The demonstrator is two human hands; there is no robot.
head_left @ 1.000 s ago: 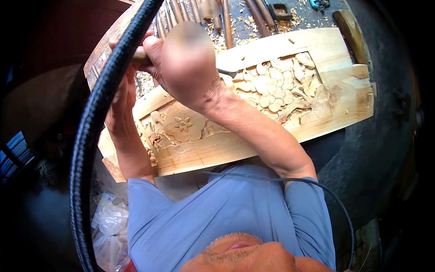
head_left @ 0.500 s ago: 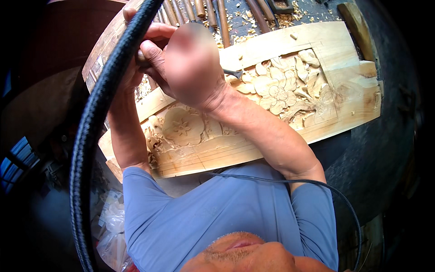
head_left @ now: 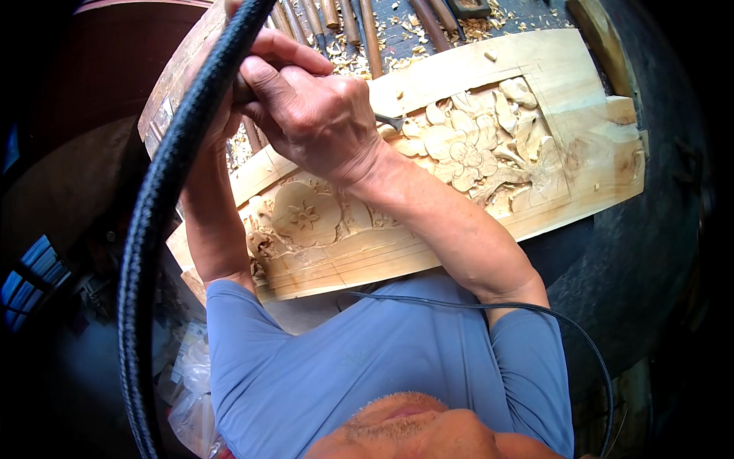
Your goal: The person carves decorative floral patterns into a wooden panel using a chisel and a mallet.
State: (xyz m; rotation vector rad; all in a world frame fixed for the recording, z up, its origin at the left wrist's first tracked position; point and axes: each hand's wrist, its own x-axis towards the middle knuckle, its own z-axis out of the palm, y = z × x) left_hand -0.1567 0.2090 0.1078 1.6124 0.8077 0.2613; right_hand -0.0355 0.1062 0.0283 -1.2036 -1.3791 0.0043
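My right hand (head_left: 317,111) is closed around a brown wooden tool handle (head_left: 242,92), above the upper left part of a pale carved wood panel (head_left: 329,281). A dark metal chisel blade (head_left: 391,121) shows from behind the right wrist; its join with the handle is hidden. My left hand (head_left: 222,126) is mostly behind a thick black braided cable. Bent fingers, seemingly of that hand, curl over beside the right fist. Raised flowers and leaves (head_left: 466,153) fill the panel's right recess; a shallower flower (head_left: 304,216) lies in the left.
Several wooden-handled tools (head_left: 372,38) lie at the far side among wood shavings (head_left: 489,23). A wood block (head_left: 604,46) borders the panel's far right. The braided cable (head_left: 157,199) crosses the left side; a thin black cord (head_left: 459,304) runs over my shirt. Clear plastic bags (head_left: 191,405) sit lower left.
The bent fingers at the top reach farther right over the right fist. My right hand has stayed in nearly the same place. Panel and tools appear slightly higher in view.
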